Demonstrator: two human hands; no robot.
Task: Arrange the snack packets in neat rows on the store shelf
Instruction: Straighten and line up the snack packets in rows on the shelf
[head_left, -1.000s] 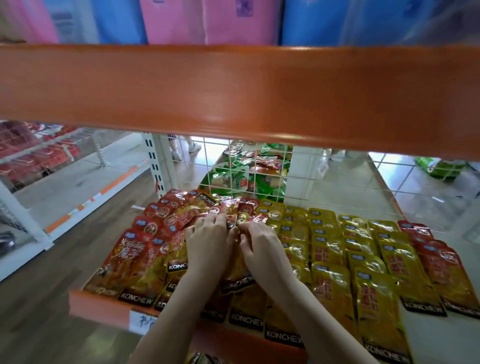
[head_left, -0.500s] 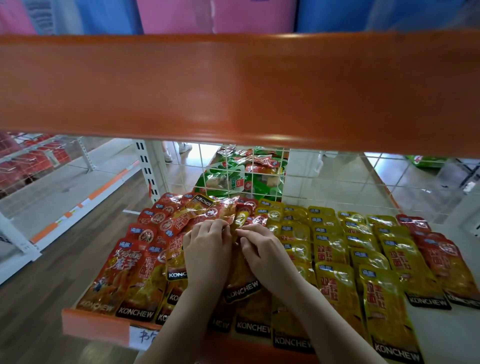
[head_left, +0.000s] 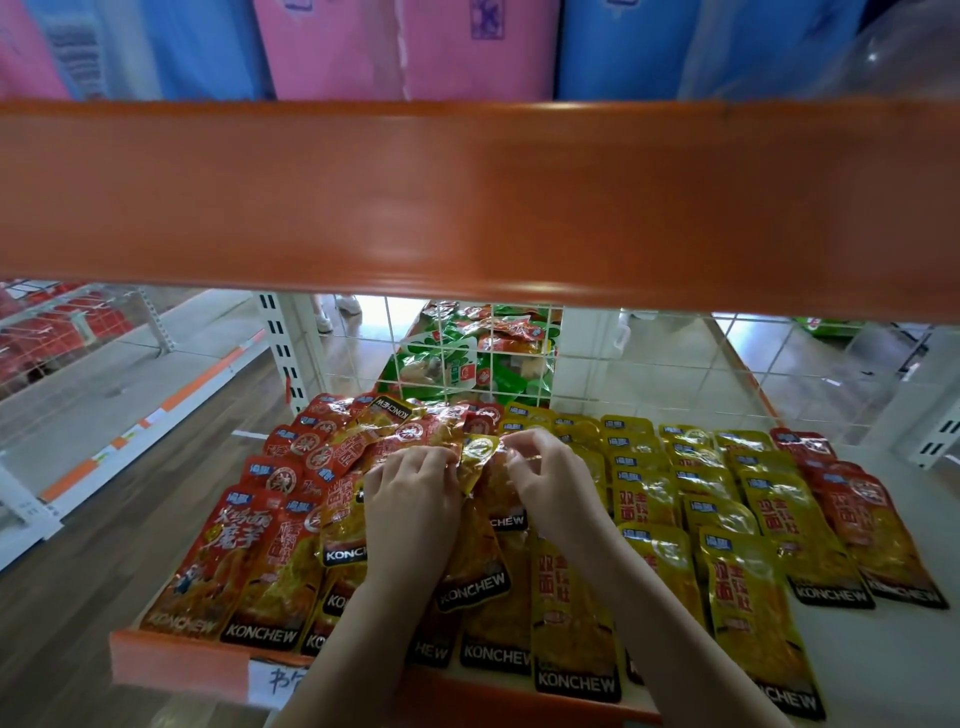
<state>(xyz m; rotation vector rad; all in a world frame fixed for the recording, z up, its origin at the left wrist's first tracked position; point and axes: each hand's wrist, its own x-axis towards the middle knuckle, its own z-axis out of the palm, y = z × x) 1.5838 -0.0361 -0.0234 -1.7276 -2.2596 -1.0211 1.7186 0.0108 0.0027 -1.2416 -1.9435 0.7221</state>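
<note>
Overlapping KONCHEW snack packets cover the white store shelf (head_left: 883, 670). Red packets (head_left: 291, 478) lie at the left, yellow packets (head_left: 675, 483) fill the middle, and more red packets (head_left: 862, 514) run down the right. A loose heap of red packets (head_left: 400, 431) sits askew behind my hands. My left hand (head_left: 410, 493) and my right hand (head_left: 550, 483) both pinch the top of one yellow packet (head_left: 478, 457) that lies between them, over the middle column.
An orange shelf beam (head_left: 467, 197) crosses the view just above. A wire mesh back (head_left: 649, 364) closes the shelf, with green packets (head_left: 457, 358) behind it. An orange front lip (head_left: 171, 665) carries a paper label (head_left: 280, 680). Wooden floor lies to the left.
The camera has tilted and come closer. Both hands stay on the middle column, and the yellow packet's top has come up between the fingers.
</note>
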